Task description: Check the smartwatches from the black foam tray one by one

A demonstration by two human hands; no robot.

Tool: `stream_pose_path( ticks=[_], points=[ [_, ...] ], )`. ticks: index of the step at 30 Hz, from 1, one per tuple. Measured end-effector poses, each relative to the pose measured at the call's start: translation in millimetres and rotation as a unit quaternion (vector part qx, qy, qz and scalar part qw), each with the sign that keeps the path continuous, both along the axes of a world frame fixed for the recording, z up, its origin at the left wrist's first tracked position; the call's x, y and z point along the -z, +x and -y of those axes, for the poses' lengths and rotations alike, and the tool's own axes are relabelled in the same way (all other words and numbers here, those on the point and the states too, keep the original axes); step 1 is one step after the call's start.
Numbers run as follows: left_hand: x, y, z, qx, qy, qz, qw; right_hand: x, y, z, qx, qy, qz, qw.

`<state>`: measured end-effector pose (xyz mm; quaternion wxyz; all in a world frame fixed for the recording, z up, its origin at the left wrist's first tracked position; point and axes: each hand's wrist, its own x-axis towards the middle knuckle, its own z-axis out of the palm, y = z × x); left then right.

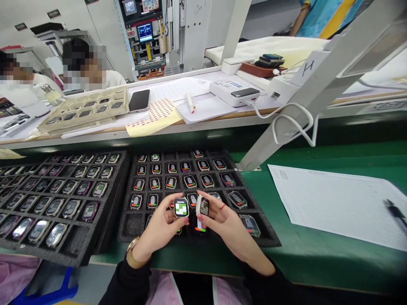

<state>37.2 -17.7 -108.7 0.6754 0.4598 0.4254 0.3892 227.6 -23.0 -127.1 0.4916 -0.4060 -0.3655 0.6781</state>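
Note:
Between thumb and fingers, my left hand (163, 222) grips a smartwatch body (181, 207) whose lit screen shows green and white blocks. Beside it, my right hand (227, 220) pinches a second, light-cased smartwatch (202, 206), turned so that its side and part of its screen show. Both are held above a black foam tray (132, 226) with rows of compartments. Most compartments hold a strapless watch (190, 181) with its screen lit, many with a red-green band. Some watches are partly hidden behind my hands.
A second foam tray (81, 243) full of watches stands at the left. To the right lie a printed sheet (337, 203) and a pen (396, 209). A slanted metal post (270, 131) with a white cable rises there. The shelf ahead carries a phone (139, 101) and a plastic tray (82, 123). Several people are beyond.

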Motion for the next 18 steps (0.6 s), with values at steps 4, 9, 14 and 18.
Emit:
stream_pose_path(
  ticks=[4, 9, 14, 18],
  points=[
    [6.6, -1.3, 1.3, 0.003, -0.003, -0.022, 1.0, -4.4, -2.2, 0.3, 0.001, 0.002, 0.024, 1.0],
    [8.5, -2.3, 2.0, -0.002, -0.011, -0.032, 0.999, -4.3, -4.5, -0.5, 0.008, -0.017, 0.029, 0.999],
    [6.7, -3.3, 0.5, -0.01, -0.01, -0.039, 0.999, 2.6, -1.4, -3.7, 0.013, -0.023, 0.038, 0.999],
    [6.2, -4.8, 0.0, -0.015, -0.01, -0.041, 0.999, 0.7, -1.8, -4.7, 0.009, -0.015, 0.034, 0.999]
  ],
)
